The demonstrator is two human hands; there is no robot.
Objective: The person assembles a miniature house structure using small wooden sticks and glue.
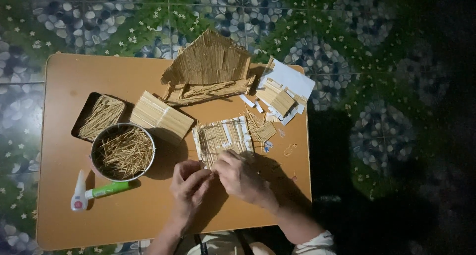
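Observation:
A flat panel of pale sticks laid side by side lies on the small orange-brown table. My right hand rests on the panel's near edge with fingers curled onto the sticks. My left hand is just left of it, fingertips pinched at the panel's lower left corner, touching my right hand. Whether a single stick is held between the fingers is too small to tell.
A round metal bowl of loose sticks and a dark tray of sticks sit at left. A green and white glue bottle lies near them. A stick block, a stick roof piece and white paper with small panels lie behind.

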